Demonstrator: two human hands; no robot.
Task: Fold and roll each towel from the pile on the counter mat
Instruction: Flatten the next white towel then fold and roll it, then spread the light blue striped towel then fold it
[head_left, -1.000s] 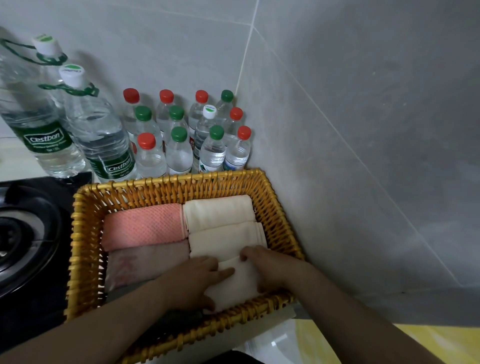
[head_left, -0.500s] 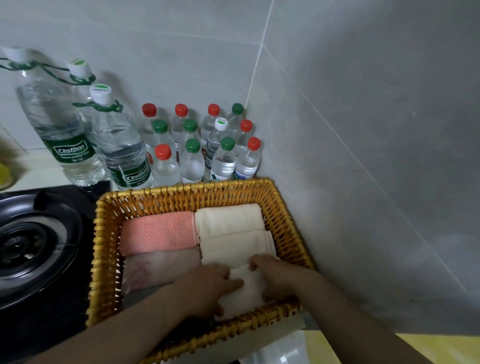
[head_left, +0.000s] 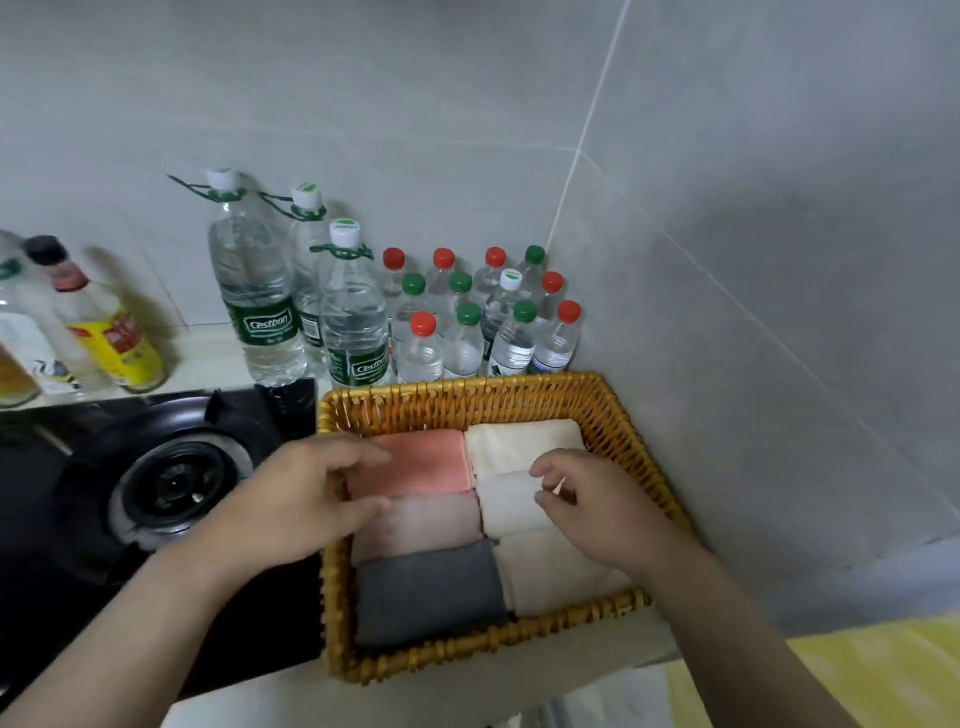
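1. Six rolled towels fill the wicker basket in two columns.
   - By the left rim, back to front: salmon towel, pale pink towel, grey towel.
   - By the right rim: back cream towel, middle cream towel, front cream towel.
2. Each roll's long axis runs left to right, parallel to the basket's back rim. Inner ends meet along the centre line and outer ends point at the side rims. I judge they are packed side by side so that none can unroll.
3. My right hand hovers over the middle cream towel with its fingers loosely curled and gripping nothing. I cannot tell whether the fingertips brush the cloth.
4. My left hand hangs over the basket's left rim, beside the salmon towel. Its fingers are relaxed and it is empty.
5. The basket sits in the counter's right back corner, against both tiled walls, which I judge keeps it from sliding.
6. Water bottles stand behind its back rim, and a gas burner lies off its left rim.
7. A yellow mat, probably the folding surface, shows past the front right corner. No towel pile is in view.
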